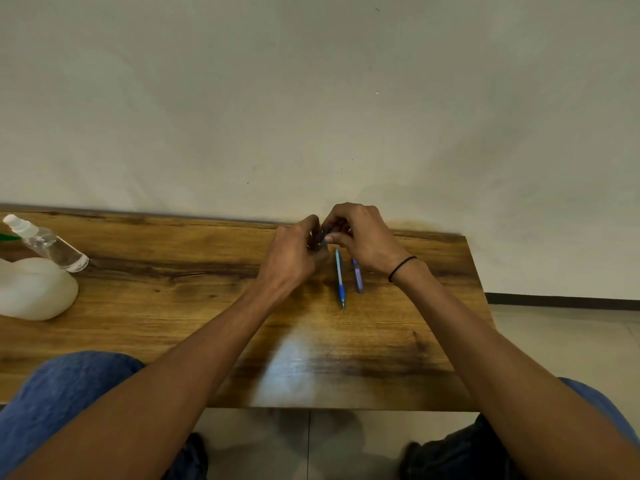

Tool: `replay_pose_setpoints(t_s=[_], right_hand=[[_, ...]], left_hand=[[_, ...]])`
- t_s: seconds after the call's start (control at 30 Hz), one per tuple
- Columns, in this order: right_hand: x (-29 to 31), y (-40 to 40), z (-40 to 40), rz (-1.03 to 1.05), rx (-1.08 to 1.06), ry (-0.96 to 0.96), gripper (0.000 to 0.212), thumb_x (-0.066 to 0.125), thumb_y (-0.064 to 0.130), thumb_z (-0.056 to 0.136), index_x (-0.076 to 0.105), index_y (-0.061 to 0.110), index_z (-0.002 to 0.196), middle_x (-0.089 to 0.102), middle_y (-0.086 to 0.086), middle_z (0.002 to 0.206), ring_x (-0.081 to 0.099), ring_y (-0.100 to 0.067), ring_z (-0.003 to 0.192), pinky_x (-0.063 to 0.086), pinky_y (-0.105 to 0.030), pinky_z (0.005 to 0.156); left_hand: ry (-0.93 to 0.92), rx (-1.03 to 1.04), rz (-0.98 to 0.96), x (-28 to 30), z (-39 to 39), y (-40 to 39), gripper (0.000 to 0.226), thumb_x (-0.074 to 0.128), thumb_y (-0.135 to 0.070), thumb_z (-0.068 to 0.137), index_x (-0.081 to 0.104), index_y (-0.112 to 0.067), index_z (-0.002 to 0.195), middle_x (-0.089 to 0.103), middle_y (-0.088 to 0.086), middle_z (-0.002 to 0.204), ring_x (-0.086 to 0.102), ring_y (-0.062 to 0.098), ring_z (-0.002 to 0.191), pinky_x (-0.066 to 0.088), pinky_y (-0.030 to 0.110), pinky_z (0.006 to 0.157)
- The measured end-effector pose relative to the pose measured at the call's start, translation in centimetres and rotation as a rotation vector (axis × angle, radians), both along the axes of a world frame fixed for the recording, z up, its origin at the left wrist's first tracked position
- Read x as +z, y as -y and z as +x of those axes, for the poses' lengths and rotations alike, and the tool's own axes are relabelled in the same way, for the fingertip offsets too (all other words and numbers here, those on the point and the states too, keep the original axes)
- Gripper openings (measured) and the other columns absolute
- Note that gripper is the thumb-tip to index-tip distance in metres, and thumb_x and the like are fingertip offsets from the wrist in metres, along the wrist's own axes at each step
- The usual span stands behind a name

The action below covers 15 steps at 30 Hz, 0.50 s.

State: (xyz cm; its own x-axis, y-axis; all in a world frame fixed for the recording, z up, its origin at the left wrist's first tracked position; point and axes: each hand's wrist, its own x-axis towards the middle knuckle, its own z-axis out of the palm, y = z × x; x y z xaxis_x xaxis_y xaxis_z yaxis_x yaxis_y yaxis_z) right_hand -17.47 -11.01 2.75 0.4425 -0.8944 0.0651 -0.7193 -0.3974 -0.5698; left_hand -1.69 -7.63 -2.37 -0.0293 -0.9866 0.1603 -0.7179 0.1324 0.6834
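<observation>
Wooden desk (173, 306) filled the lower half of the frame. Just above its centre the left hand (294, 259) and right hand (362, 237) met, their curled fingers (332, 239) pinching a small dark piece (324, 235) between them, too blurred to identify. Just below the hands a blue pen (340, 278) and a purple pen (357, 278) lay side by side, not touching. At the left edge a clear spray bottle (48, 245) lay just above a white lump (34, 289).
</observation>
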Motion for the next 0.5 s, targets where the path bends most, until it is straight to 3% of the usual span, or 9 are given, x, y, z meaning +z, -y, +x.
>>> replay_pose_setpoints(t_s=[0.13,0.27,0.3,0.43,0.5], right_hand=[[0.4,0.1,-0.1,-0.019,-0.033,0.074,0.008,0.074,0.011,0.094,0.072,0.008,0.101,0.072,-0.005,0.099,0.067,-0.016,0.091,0.057,-0.027,0.083],[1.3,0.4,-0.5,-0.007,-0.121,0.258,0.011,0.071,0.014,0.097,0.068,0.007,0.104,0.073,0.000,0.100,0.071,-0.012,0.095,0.053,-0.012,0.081],[1.5,0.5,-0.5,-0.003,-0.144,0.307,0.012,0.071,0.015,0.097,0.067,0.007,0.105,0.073,0.000,0.101,0.072,-0.012,0.096,0.055,-0.014,0.082],[2.1,0.8,-0.7,0.025,-0.166,0.441,0.011,0.062,0.013,0.102,0.060,0.007,0.111,0.071,-0.008,0.104,0.073,-0.022,0.100,0.063,-0.041,0.088],[2.4,0.8,-0.7,0.046,-0.155,0.511,0.010,0.054,0.012,0.106,0.055,0.007,0.115,0.069,-0.012,0.101,0.073,-0.023,0.098,0.064,-0.045,0.086]], left_hand=[[-0.060,0.003,-0.025,0.9,0.0,0.3,0.016,0.076,-0.026,0.090,0.061,-0.023,0.094,0.074,-0.003,0.083,0.072,0.010,0.073,0.064,0.035,0.068],[-0.157,0.046,-0.048,2.1,0.1,0.5,0.022,0.079,-0.035,0.090,0.072,-0.017,0.100,0.078,-0.004,0.084,0.074,0.003,0.072,0.065,0.027,0.070],[-0.175,0.047,-0.038,2.5,0.2,0.5,0.025,0.080,-0.035,0.087,0.073,-0.016,0.102,0.079,-0.004,0.084,0.075,0.002,0.072,0.066,0.027,0.071],[-0.199,0.059,-0.038,3.7,0.8,0.9,0.024,0.080,-0.024,0.082,0.076,-0.013,0.102,0.079,-0.002,0.088,0.075,0.007,0.078,0.066,0.035,0.078],[-0.207,0.091,-0.044,4.0,1.2,1.1,0.017,0.079,-0.016,0.083,0.078,-0.013,0.099,0.078,-0.002,0.089,0.074,0.009,0.081,0.066,0.037,0.081]])
